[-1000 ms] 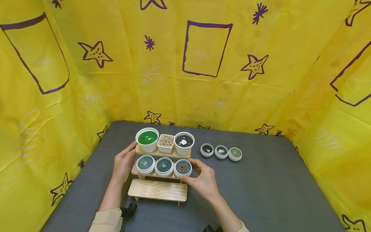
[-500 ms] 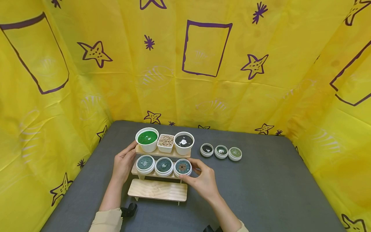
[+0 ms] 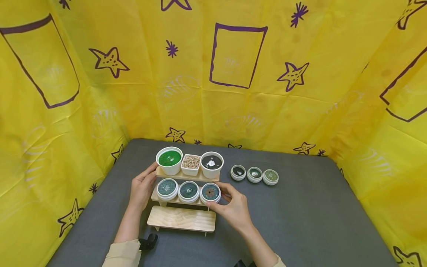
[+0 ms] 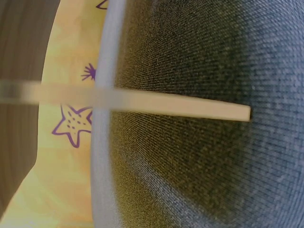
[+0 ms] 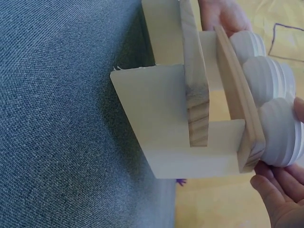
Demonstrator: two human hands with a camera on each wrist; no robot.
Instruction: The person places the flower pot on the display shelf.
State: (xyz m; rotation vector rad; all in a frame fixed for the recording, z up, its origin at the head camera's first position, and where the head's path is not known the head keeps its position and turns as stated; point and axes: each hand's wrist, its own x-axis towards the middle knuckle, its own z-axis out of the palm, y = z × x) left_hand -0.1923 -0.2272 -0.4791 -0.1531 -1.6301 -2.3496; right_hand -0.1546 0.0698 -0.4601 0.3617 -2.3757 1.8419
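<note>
Pinching the brown-centred jar [image 3: 211, 193]: right hand [image 3: 233, 209], thumb on the near side, fingers on the far side, so grip is narrow. Jar sits at the right end of the middle tier of the tiered stand [image 3: 181, 218], next to the middle jar [image 3: 188, 191] and left-end jar [image 3: 167, 189].

Left hand [image 3: 141, 187] is at the stand's 9 o'clock, fingertips at the left end of the top tier. Can't tell how tight; the green cup [image 3: 169, 158] is right by the fingers.

Head cam only: jar contents, plus the top tier's green cup, square tub [image 3: 191, 165] of tan granules and dark cup [image 3: 212, 165] with a white blob. Also three small jars [image 3: 254, 174], well off the stand between 2 and 3 o'clock, on grey cloth [image 3: 317, 222].

Right wrist only: pale side panel [image 5: 152, 114], shelf end grain, ribbed jar sides. Left hand peeks in near 12 o'clock.

Left wrist: pale slat [image 4: 180, 104] from 9 o'clock toward 3, over the cloth, blurry at its 9 o'clock end; yellow backdrop [image 4: 66, 175] behind.
</note>
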